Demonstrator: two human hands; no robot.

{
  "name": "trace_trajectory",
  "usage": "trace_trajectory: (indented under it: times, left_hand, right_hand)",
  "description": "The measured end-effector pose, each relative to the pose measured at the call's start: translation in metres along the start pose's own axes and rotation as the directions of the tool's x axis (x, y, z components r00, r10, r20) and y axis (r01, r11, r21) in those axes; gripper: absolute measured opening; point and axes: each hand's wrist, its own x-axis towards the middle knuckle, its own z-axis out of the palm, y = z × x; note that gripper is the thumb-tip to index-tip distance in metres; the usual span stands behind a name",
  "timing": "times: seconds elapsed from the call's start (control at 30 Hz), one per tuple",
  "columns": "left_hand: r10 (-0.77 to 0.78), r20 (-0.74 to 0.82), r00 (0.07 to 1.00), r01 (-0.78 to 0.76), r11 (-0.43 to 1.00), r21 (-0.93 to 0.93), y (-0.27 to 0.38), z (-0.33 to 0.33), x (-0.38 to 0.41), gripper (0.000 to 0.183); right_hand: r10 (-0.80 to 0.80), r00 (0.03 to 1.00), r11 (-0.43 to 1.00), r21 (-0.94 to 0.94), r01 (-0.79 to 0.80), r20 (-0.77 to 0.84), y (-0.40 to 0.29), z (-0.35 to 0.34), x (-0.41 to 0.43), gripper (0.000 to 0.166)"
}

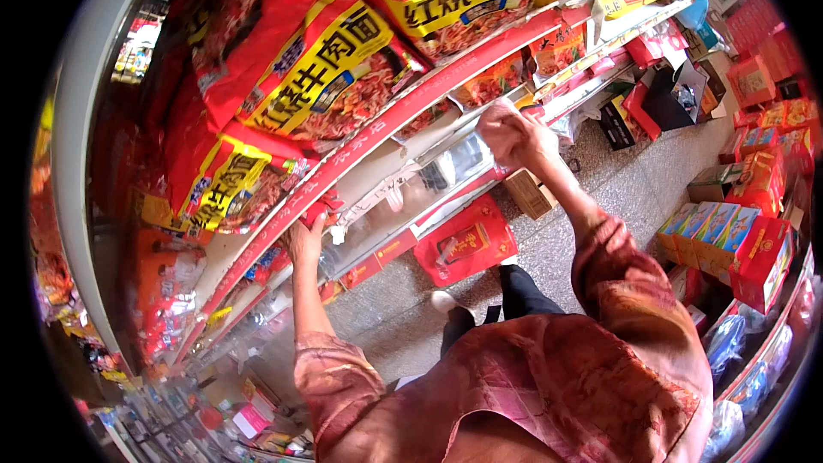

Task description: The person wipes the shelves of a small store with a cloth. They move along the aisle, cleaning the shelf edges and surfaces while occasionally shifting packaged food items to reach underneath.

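My right hand (539,145) is closed around a bunched pink cloth (503,132), held close to the front of the lower shelves. My left hand (306,239) is up at the red shelf edge strip (379,127), its fingers against a small red item (319,208). Whether those fingers grip the item or only touch it, I cannot tell. Above the strip, red and yellow instant noodle bags (328,71) fill the shelf. More packaged food (492,80) shows on the shelf below, between my hands.
A red bag (468,241) lies on the speckled floor (398,283) by my feet, with a cardboard box (529,194) beside it. An open black box (678,93) stands farther along the aisle. Stacked cartons (710,235) line the right side. A pale upright post (80,141) rises at left.
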Motion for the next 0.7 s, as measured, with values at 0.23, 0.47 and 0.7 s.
trace_trajectory:
  times: [0.23, 0.47, 0.7]
  left_hand:
    - [0.114, -0.239, 0.964, -0.126, 0.991, -0.038, -0.007, -0.005, -0.028, 0.099]
    - [0.226, -0.243, 0.943, -0.247, 0.967, -0.059, -0.041, 0.0, -0.066, 0.094]
    - [0.452, -0.299, 0.84, -0.506, 0.852, -0.133, -0.107, 0.022, -0.109, 0.066]
  right_hand:
    - [-0.054, 0.843, -0.687, 0.593, -0.42, 0.535, -0.029, 0.037, -0.098, 0.034]
    - [-0.14, 0.812, -0.691, 0.532, -0.49, 0.566, -0.126, 0.061, -0.136, 0.039]
    - [0.226, 0.79, -0.037, 0.815, -0.578, 0.57, -0.214, 0.143, -0.155, 0.029]
